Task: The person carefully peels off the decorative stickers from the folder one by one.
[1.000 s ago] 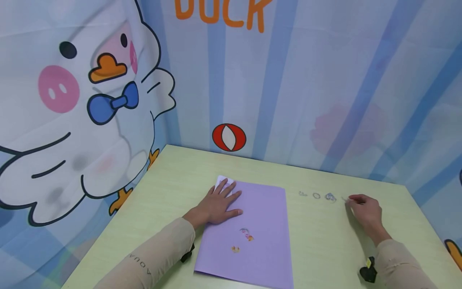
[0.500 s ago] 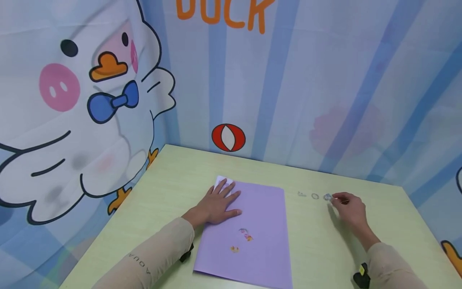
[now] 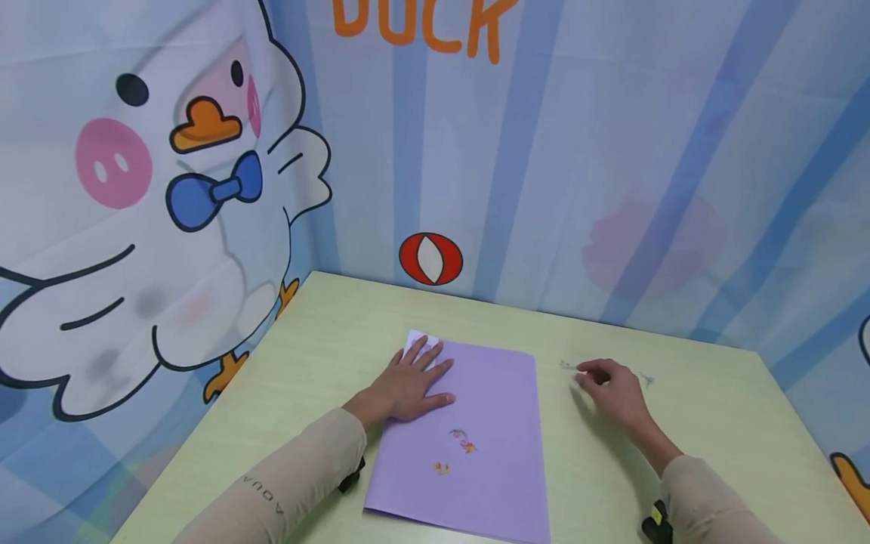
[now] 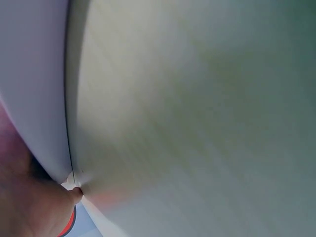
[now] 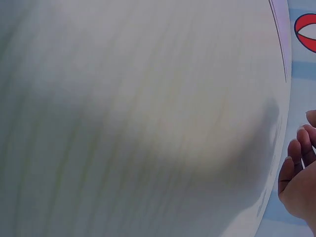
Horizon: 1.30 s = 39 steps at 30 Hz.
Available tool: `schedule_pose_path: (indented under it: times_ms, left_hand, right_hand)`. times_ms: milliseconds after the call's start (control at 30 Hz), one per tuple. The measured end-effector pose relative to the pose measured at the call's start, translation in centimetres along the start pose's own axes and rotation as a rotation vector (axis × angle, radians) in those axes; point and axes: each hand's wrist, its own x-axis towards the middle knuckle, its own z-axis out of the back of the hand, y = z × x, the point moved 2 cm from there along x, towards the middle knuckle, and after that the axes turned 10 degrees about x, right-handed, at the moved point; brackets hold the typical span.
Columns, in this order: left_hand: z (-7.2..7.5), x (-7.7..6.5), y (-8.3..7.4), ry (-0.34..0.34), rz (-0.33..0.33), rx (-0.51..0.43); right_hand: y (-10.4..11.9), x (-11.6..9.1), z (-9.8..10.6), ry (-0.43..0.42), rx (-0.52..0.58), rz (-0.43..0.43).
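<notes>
Resting a spread left grip (image 3: 408,387) on a purple folder (image 3: 492,404) with small colourful marks (image 3: 467,447), laid on the table (image 3: 326,344). Holding a right grip (image 3: 615,391) with bent fingers (image 5: 295,152) to the folder's right, between a small pale piece (image 3: 568,366) and another small piece (image 3: 646,379). Cannot tell from either view of that side whether pinching anything.

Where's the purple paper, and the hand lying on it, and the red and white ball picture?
Purple paper (image 3: 496,408): head view, bare part right of the hand.
Left hand (image 3: 413,387): head view, back of the hand.
Ball picture (image 3: 430,258): head view, its white middle.
</notes>
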Motion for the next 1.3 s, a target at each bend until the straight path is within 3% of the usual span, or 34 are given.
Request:
schedule_pose_path:
  times_ms: [833,1300]
  left_hand:
    - [-0.2,-0.1,0.1,-0.011,-0.006,-0.005]
    - [0.0,0.0,0.0,-0.013,-0.008,-0.009]
  right_hand:
    - [3.5,-0.8,-4.8,0.105,0.149,0.063]
    - [5.6,-2.2,-7.3,0.192,0.160,0.111]
